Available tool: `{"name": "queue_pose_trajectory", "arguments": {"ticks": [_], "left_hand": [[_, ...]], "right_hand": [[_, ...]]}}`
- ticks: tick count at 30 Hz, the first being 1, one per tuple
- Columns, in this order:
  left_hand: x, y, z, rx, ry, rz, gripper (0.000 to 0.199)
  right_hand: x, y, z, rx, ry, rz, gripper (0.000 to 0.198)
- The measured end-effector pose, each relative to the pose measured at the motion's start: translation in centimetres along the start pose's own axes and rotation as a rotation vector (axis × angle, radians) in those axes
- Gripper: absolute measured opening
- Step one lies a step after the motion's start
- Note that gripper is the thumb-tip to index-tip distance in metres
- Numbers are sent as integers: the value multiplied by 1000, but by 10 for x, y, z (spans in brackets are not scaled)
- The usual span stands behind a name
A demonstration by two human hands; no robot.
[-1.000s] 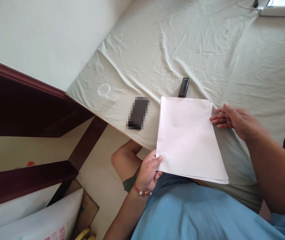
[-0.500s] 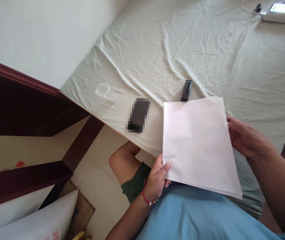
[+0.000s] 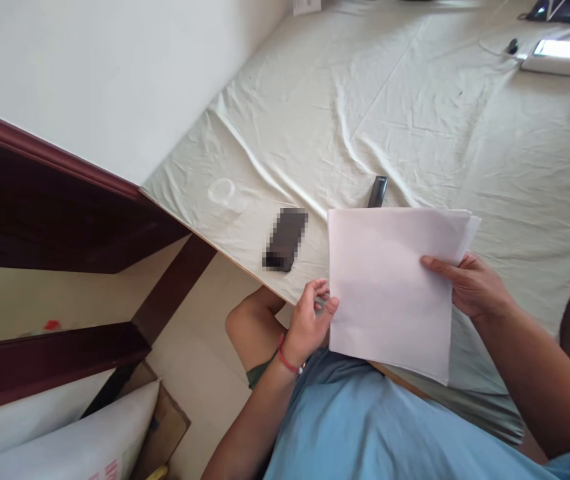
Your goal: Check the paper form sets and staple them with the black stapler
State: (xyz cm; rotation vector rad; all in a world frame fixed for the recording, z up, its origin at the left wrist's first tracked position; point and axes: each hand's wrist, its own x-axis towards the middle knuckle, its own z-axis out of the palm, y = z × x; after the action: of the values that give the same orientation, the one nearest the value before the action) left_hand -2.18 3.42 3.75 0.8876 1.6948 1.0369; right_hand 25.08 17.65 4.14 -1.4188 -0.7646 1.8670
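A stack of white paper sheets (image 3: 389,287) is held over the near edge of the cloth-covered table. My right hand (image 3: 472,283) grips its right side, thumb on top and fingers underneath. At the left edge of the sheets, my left hand (image 3: 312,313) has its thumb and fingers apart, close beside the paper; whether a fingertip touches it I cannot tell. Beyond the top edge of the stack, a black stapler-like object (image 3: 377,192) lies partly hidden by the paper. A dark phone-shaped object (image 3: 286,239), blurred out, rests left of the sheets.
Wrinkled pale cloth (image 3: 415,133) covers the table. A clear round plastic container (image 3: 221,192) stands near its left edge. At the far right lies a white device with a lit screen (image 3: 565,57) and a cable. Dark red wooden furniture (image 3: 55,193) and a white sack (image 3: 79,433) are at left.
My left hand has let go of the paper's left edge. My right hand has moved inward and now clasps the right side, with its thumb on top. The sheets have turned slightly.
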Motion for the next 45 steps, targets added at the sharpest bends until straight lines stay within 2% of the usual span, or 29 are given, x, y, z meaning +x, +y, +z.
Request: {"name": "queue_pose_trajectory", "arguments": {"ticks": [2, 5, 8, 15, 20, 23, 26, 28, 31, 33, 35, 38, 42, 45], "left_hand": [[15, 6, 5, -301, -103, -43, 69], [29, 12, 13, -511, -200, -131, 69], [34, 13, 16, -523, -206, -215, 68], [43, 4, 20, -526, -210, -234, 70], [46, -1, 20, -471, -289, -221, 66], [50, 4, 20, -470, -303, -171, 64], [59, 12, 22, -518, -240, -155, 67], [65, 15, 25, -530, -210, -161, 69], [69, 14, 28, -519, -216, -177, 71], [69, 12, 29, -516, -220, -180, 73], [69, 9, 29, -511, -213, -168, 73], [69, 7, 28, -493, -204, -142, 72], [72, 7, 27, -448, -178, -117, 71], [74, 8, 26, -429, -158, -139, 71]], "right_hand": [[-1, 3, 3, -2, -38, 5, 31], [-2, 7, 9, 4, -70, 67, 39], [-7, 9, 14, 30, -74, 110, 46], [-4, 10, 8, 34, -143, 81, 49], [20, -6, -5, 53, -102, -117, 45], [29, -11, -4, 38, -77, -75, 44], [35, -7, 3, -30, -75, -43, 47], [39, -3, 7, -139, -28, -180, 47], [45, -4, 6, -456, 141, -584, 55], [49, -9, 1, -701, 168, -750, 45], [51, -17, -5, -884, 111, -767, 30], [50, -30, -10, -1010, 9, -722, 30], [45, -40, -6, -1040, -123, -696, 33], [44, -40, -5, -984, -71, -739, 28]]}}
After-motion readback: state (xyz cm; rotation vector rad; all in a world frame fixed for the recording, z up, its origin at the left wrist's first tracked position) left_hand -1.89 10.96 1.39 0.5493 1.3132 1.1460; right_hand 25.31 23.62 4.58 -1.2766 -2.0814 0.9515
